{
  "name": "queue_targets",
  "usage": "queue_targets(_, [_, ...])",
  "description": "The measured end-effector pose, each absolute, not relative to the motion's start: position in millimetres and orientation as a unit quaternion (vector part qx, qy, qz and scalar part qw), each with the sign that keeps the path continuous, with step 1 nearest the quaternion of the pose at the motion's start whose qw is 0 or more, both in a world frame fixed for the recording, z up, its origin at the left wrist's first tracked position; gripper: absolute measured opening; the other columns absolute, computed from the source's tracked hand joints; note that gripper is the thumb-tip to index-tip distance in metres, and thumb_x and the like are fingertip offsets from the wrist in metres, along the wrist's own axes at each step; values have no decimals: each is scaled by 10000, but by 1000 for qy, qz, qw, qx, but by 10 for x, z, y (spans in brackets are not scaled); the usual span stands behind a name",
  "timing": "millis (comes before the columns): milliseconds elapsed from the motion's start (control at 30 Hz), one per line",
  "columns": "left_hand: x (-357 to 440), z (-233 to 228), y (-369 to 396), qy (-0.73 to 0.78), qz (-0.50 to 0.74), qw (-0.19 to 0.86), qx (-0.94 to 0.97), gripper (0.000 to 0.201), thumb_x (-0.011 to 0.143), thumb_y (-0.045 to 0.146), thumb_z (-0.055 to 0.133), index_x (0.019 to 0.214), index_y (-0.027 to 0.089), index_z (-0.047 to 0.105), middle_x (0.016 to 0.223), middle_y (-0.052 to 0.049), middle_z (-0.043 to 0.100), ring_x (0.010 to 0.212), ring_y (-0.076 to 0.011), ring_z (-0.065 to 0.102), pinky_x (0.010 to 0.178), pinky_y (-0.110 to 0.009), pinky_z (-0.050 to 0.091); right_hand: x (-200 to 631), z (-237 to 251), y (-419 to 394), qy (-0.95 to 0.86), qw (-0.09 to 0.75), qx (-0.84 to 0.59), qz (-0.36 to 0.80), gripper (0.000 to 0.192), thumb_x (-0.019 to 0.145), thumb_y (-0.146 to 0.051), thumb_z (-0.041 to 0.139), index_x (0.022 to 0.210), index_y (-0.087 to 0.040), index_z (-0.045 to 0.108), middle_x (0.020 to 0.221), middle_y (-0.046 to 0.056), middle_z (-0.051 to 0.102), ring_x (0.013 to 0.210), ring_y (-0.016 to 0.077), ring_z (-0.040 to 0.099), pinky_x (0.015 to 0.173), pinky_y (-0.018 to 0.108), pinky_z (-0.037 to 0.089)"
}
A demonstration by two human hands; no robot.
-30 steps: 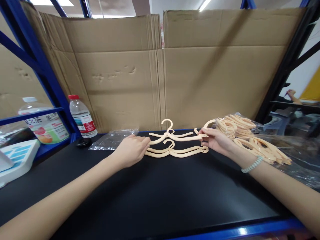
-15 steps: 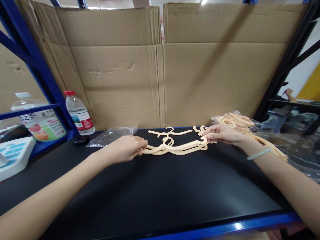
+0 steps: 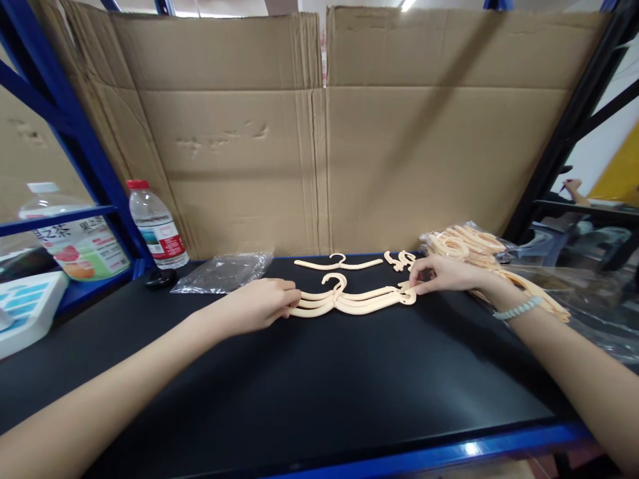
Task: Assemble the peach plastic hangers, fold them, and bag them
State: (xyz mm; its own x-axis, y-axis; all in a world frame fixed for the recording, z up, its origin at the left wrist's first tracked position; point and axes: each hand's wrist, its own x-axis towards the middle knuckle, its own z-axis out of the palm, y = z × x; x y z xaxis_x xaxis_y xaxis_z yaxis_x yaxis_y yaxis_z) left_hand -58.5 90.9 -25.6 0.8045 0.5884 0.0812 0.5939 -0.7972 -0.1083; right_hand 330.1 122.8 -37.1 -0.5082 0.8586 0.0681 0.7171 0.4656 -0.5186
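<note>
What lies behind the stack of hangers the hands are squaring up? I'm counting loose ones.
Behind the hanger stack lies one single hanger and a small piece; the right hand hides anything beyond.

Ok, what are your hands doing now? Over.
Left hand and right hand pinch opposite ends of hanger stack. Stack flat on table. Spare hanger behind, clear.

Near side: the black matte tabletop [image 3: 324,386] lies bare between my forearms, so I can pass freely there.
Middle: a flat stack of cream plastic hangers [image 3: 352,301] lies across my reach, my left hand [image 3: 259,305] and right hand [image 3: 442,274] touching its ends.
Behind: a single cream plastic hanger [image 3: 339,263], then the brown cardboard wall [image 3: 319,146].
Left: a crumpled clear plastic bag [image 3: 222,271], a red-capped clear water bottle [image 3: 156,223], a blue steel rack post [image 3: 74,126].
Right: a bagged heap of cream hangers [image 3: 479,249].
</note>
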Motion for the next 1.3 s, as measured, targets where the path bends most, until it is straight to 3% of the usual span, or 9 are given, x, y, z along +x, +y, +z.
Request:
queue_targets(233, [-549,-266,866,-313,-2,108,-944,96,872,188,500,802,196,565,811,-37,584,718,-187,572,625,-275,390,3065,-440,1132,-853,236,-442,144,164,735,-331,664,821,-203,716,779,41,661,663,166,546,587,271,401])
queue_targets(367, [-537,-276,842,-310,-37,94,-945,99,884,234,497,888,193,587,872,-58,600,820,-211,577,701,-296,429,2825,-532,1022,-887,244,-371,125,406,734,-435,693,1075,-217,667,970,66,620,835,203,563,742,309,450])
queue_targets(467, [-539,-312,840,-309,-62,58,-947,209,890,233,488,1078,195,569,1101,-90,597,1019,-232,559,845,-322,443,2732,-596,986,-897,230,-354,130,544,721,-482,702,1190,-220,615,1086,94,569,965,238,552,858,356,441])
queue_targets(533, [-529,-348,844,-316,-64,41,-946,307,895,238,482,1196,193,521,1230,-106,558,1121,-247,525,922,-352,428,2721,-627,995,-898,222,-361,124,535,732,-490,691,1182,-209,621,1095,104,566,991,251,544,886,378,434])
queue_targets(667, [-469,-421,855,-329,-52,26,-942,350,921,242,431,1262,189,488,1271,-113,544,1140,-249,524,961,-384,423,2757,-664,1052,-903,211,-363,94,421,779,-453,658,1108,-190,653,1021,101,609,961,249,548,867,394,438])
queue_targets(900, [-395,-543,893,-331,-89,41,-938,309,937,201,363,1198,182,528,1193,-101,573,1066,-232,543,913,-375,452,2800,-671,1120,-906,217,-351,89,329,820,-421,614,1022,-166,663,976,97,640,907,222,580,834,364,455])
queue_targets(1300, [-391,-760,1006,-342,-201,20,-918,283,902,153,388,1136,177,546,1133,-95,585,1054,-226,530,934,-404,441,2818,-766,1205,-889,240,-380,90,327,817,-390,617,1059,-172,648,1005,104,641,922,229,591,828,377,473])
